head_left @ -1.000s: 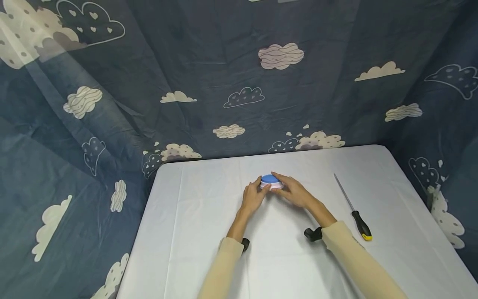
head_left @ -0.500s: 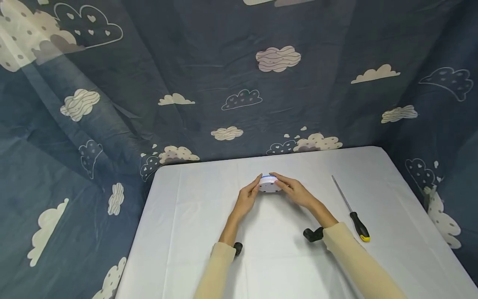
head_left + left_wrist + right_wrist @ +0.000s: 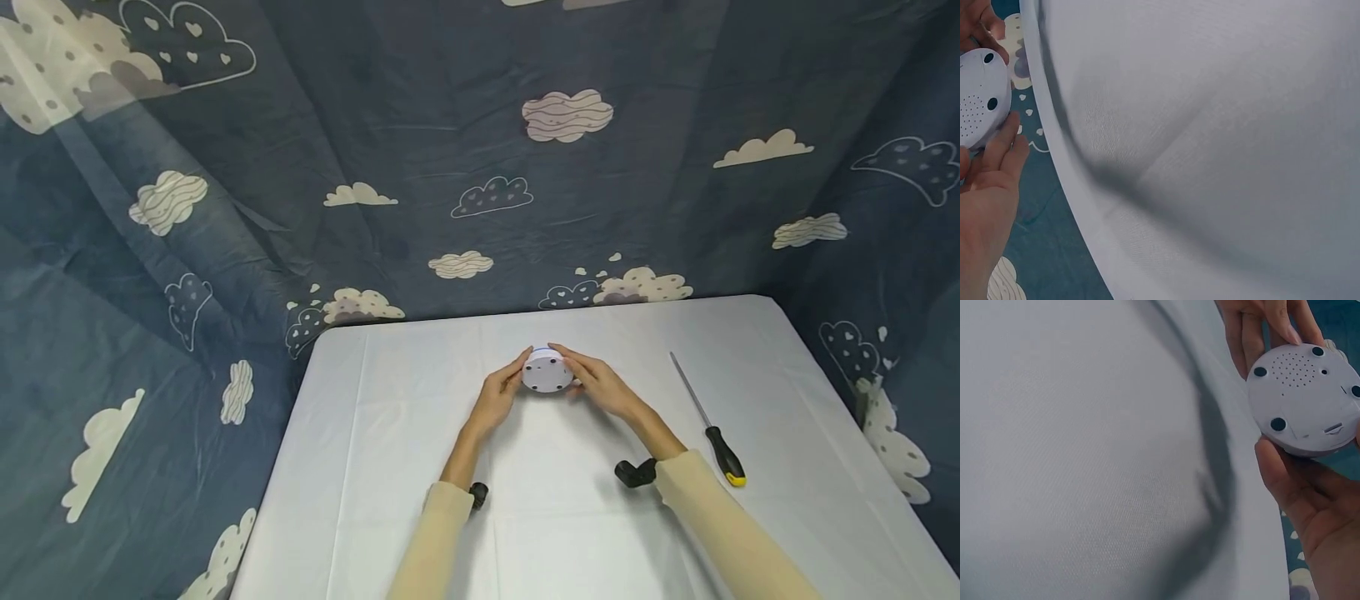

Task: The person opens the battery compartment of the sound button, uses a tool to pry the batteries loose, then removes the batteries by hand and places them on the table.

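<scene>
Both hands hold a round white buzzer button near the back of the table, its underside turned toward the head camera. Dark rubber feet, a patch of speaker holes and a small slot show on that underside in the right wrist view, where the button is seen nearly whole. A thin blue edge of its top peeks out at the far side. My left hand grips its left rim, fingertips at the upper edge. My right hand grips the right rim, its thumb against the side.
To the right of the hands lies a screwdriver with a black-and-yellow handle, its tip pointing away. The white-covered table ends at a dark cloud-print curtain at the back and sides.
The button has been tipped up between the hands: its blue top faced up one second ago, and now its white underside shows. The screwdriver stays in place.
</scene>
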Available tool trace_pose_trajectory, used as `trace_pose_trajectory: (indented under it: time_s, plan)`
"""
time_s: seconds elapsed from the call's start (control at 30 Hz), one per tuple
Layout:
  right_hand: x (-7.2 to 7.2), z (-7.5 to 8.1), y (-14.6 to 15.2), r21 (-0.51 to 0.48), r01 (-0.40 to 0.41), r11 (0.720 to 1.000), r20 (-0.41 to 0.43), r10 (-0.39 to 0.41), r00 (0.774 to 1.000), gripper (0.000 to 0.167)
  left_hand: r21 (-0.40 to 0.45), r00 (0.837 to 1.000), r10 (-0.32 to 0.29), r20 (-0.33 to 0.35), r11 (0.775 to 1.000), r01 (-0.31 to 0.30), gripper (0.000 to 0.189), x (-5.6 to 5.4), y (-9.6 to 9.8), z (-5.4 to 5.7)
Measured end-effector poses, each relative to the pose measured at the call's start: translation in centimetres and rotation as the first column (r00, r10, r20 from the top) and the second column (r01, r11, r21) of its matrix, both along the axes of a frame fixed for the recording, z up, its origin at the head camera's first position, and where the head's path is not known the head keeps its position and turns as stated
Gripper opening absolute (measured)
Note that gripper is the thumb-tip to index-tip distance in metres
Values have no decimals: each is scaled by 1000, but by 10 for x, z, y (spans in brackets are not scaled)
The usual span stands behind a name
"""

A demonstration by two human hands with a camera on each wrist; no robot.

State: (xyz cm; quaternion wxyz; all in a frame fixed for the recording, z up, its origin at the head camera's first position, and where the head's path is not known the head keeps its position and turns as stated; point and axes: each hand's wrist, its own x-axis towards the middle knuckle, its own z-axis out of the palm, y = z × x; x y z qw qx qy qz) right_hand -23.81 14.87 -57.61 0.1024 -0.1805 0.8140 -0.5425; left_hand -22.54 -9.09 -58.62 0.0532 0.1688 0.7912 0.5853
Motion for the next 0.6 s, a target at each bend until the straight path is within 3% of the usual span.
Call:
trace_pose_trajectory:
  time_s: [0.23,0.47,0.6]
  plan:
    - [4,-2,3,-121,-40,992,49,46,998,47,57,998,-16,61,998,13,44,2,-1,-2]
    - [10,-10,2,-263,55,963,133,-20,991,50,143,993,-50,111,989,33,49,1,2,-2]
    - [12,-10,2,-274,22,962,173,27,985,51,161,988,-38,148,987,14,49,0,4,-2]
